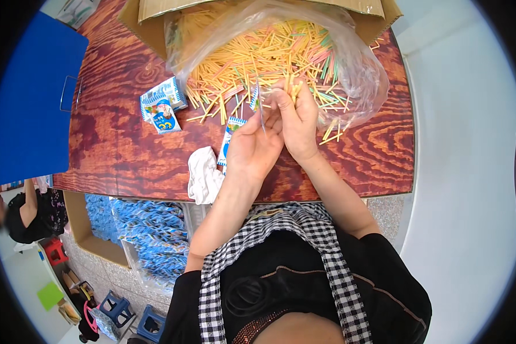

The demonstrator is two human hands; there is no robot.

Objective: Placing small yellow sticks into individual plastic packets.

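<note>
My left hand (252, 146) is turned palm up, its fingers closed on a small blue-and-white packet (255, 98) seen nearly edge-on. Close beside it, my right hand (301, 119) pinches a few thin yellow sticks (293, 90) between thumb and fingers. Whether the packet's mouth is parted cannot be made out. Beyond both hands, a heap of thin yellow, pink and green sticks (235, 63) spills from a clear plastic bag (366, 80). Another packet (229, 140) lies partly under my left wrist.
An upturned-flap cardboard box (258, 7) stands at the table's far side. Several packets (163, 106) lie left on the wood-patterned table (129, 149), a crumpled white cloth (203, 175) nearer me. Below the edge sits a carton of blue packets (149, 229). Another person (34, 209) is at far left.
</note>
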